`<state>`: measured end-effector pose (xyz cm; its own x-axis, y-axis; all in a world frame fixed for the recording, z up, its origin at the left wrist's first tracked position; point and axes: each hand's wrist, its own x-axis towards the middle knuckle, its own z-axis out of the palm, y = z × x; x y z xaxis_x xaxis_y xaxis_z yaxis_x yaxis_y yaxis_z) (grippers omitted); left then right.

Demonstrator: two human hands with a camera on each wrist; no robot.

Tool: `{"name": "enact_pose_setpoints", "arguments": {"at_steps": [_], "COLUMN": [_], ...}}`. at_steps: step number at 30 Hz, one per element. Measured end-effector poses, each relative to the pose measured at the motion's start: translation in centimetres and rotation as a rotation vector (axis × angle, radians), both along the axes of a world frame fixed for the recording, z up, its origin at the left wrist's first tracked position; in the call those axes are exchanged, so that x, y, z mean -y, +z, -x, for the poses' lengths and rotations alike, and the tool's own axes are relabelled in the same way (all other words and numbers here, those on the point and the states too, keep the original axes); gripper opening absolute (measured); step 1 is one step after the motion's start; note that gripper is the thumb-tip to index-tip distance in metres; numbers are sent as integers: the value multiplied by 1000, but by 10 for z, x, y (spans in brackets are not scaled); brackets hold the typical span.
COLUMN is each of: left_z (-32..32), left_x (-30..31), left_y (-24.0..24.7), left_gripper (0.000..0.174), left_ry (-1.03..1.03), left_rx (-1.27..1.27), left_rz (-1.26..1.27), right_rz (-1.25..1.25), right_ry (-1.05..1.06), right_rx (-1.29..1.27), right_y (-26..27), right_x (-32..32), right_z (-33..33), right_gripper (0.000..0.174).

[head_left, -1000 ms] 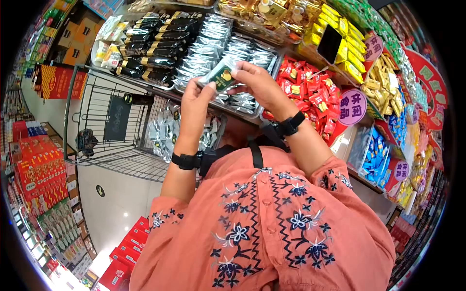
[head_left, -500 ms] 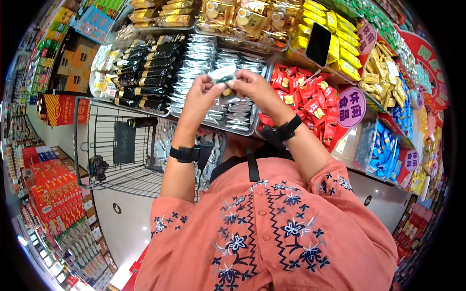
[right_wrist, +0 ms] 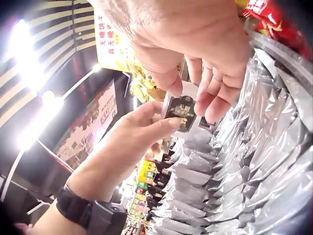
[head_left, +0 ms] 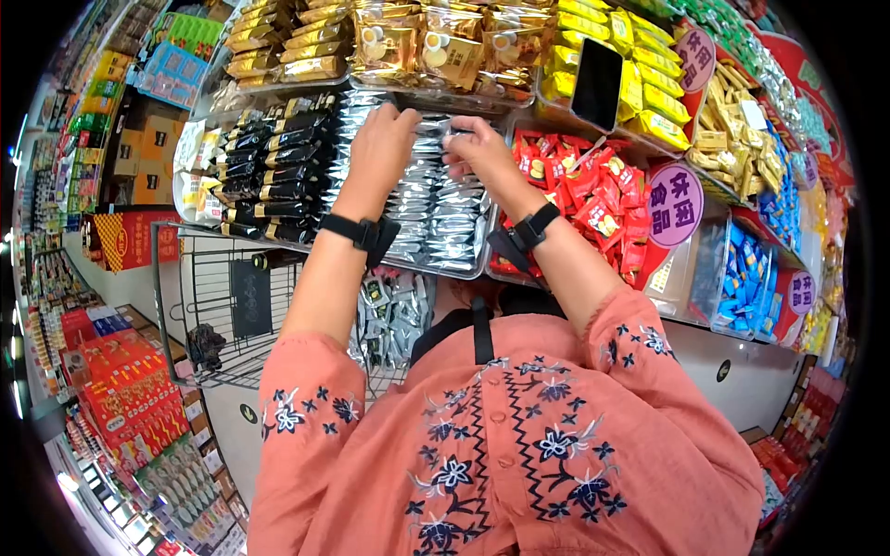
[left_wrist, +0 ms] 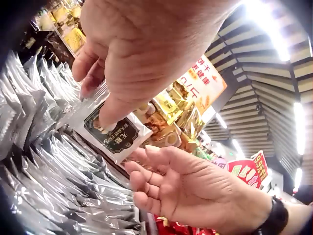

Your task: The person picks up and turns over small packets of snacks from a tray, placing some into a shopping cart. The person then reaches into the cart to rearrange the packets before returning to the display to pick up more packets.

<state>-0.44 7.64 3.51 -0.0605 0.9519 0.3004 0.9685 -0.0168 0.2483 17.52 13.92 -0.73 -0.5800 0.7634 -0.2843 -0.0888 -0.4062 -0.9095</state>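
Note:
A silver packet with a dark label (left_wrist: 117, 137) (right_wrist: 182, 108) is pinched by my left hand (head_left: 378, 148) (left_wrist: 142, 63) (right_wrist: 129, 144), its thumb lying over the label. Beside the packet's other end is my right hand (head_left: 487, 157) (left_wrist: 195, 188) (right_wrist: 195, 44), fingers loosely bent and thumb apart from them; whether it touches the packet is unclear. Both hands are over rows of silver packets (head_left: 454, 232) (left_wrist: 73, 181) (right_wrist: 264, 161) standing in a clear tray.
Black packets (head_left: 297, 148) lie left of the silver ones, red packets (head_left: 607, 204) right. A phone-like black screen (head_left: 598, 85) stands by yellow packets (head_left: 660, 111). Gold packs (head_left: 450, 51) fill trays behind. A wire cart (head_left: 209, 306) stands at left, with silver packets (head_left: 394, 315) at its near end.
Both hands have moved forward and apart, where before they held the packet together. The right hand's fingers have loosened. The view has shifted, showing more of the shelf's back.

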Motion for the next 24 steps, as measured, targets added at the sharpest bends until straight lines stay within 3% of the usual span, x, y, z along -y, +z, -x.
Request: {"name": "enact_pose_setpoints", "arguments": {"at_steps": [8, 12, 16, 24], "left_z": [11, -7, -20, -38], "left_x": [-27, -14, 2, -5], "left_y": [-29, -17, -33, -44], "left_gripper": [22, 32, 35, 47], "left_ry": [14, 93, 80, 117], "left_rx": [-101, -41, 172, 325], "left_rz": [-62, -187, -74, -50], "right_rz": [72, 85, 111, 121], "right_ry": [-82, -127, -147, -260], "right_rx": [-21, -49, -40, -97], "right_y": [-38, -53, -49, -37], "right_x": [-25, -33, -38, -30], "right_z": [24, 34, 39, 42], "right_gripper": [35, 27, 25, 24]}}
